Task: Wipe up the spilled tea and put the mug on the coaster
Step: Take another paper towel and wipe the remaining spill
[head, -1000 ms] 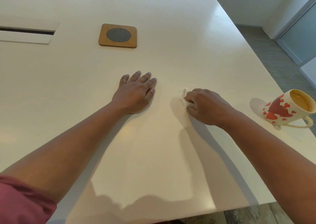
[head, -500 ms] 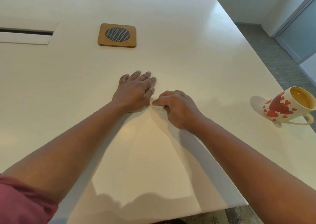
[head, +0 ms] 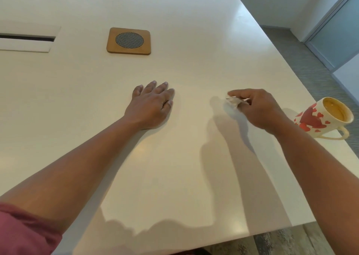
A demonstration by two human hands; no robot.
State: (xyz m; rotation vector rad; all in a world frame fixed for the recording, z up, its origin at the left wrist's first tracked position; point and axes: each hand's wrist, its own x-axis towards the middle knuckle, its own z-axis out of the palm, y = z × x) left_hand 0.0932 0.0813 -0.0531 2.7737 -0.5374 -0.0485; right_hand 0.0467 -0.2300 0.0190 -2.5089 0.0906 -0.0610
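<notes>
My right hand (head: 258, 108) pinches a small crumpled white tissue (head: 233, 100) between thumb and fingers, just above the white table (head: 194, 157). Flat on the table's middle rests my left hand (head: 151, 105), fingers spread and holding nothing. At the right edge a white mug (head: 322, 118) with red hearts leans tilted, tea stains inside, partly behind my right wrist. The square wooden coaster (head: 128, 41) with a grey mesh centre lies far back, left of centre. No spilled tea is plainly visible on the surface.
A cable slot with a white flap (head: 27, 38) is set into the table at the far left. The table's right edge runs close by the mug, with grey floor (head: 310, 70) and a glass door (head: 338, 35) beyond.
My right hand swept left beside my left hand, then moved back right and lifted the tissue off the table. My left hand stayed put.
</notes>
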